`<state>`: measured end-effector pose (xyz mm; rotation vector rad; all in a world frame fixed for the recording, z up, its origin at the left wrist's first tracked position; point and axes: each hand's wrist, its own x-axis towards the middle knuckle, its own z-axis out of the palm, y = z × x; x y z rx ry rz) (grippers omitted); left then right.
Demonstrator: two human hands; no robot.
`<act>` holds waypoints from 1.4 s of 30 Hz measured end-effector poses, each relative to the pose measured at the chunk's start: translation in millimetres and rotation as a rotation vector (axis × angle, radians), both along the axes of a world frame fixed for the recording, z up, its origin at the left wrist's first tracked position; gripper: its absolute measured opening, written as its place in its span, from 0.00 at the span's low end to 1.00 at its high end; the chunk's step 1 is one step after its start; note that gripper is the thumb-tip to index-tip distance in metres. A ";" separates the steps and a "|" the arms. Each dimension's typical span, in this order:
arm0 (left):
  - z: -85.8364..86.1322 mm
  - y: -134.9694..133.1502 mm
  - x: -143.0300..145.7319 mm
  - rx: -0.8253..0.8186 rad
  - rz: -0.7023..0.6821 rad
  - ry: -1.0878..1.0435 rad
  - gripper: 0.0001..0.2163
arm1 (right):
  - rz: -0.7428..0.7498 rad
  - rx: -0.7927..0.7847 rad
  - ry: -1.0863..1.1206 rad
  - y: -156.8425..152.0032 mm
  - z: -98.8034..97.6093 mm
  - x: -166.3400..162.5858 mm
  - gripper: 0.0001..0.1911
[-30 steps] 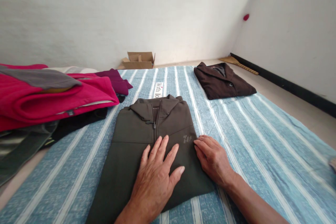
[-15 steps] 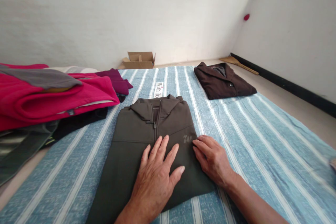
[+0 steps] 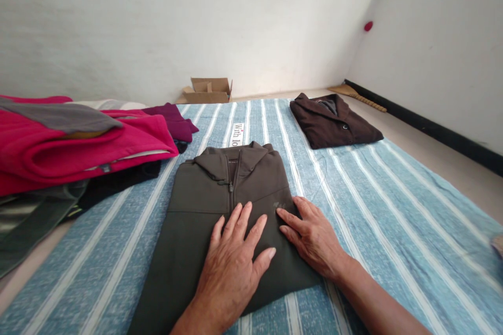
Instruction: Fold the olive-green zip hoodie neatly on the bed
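A dark grey-green zip jacket lies folded in front of me, its collar pointing away and its zip partly down. My left hand rests flat on the jacket's front, fingers spread just below the zip pull. On the jacket's right side lies my right hand, its fingers apart and partly over the small chest logo. Neither hand grips anything. Part of the jacket's lower half is hidden under my left hand and wrist.
The jacket lies on a blue-and-white striped sheet. A folded dark brown coat sits at the back right. To the left is a heap of pink, purple and black clothes. Behind the sheet stands an open cardboard box by the wall.
My right hand has shifted left, its fingers spreading further onto the jacket and covering part of the logo. My left hand has hardly moved.
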<state>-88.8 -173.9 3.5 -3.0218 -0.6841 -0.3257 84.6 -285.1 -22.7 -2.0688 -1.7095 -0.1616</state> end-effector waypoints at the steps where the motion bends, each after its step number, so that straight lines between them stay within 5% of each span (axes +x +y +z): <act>1: 0.2 -0.2 -0.1 0.001 0.000 0.001 0.22 | -0.002 0.000 0.001 0.1 -0.1 -0.1 0.19; 42: 1.2 -0.8 0.1 -0.029 0.005 0.000 0.22 | -0.024 0.037 0.008 1.4 0.1 -1.7 0.17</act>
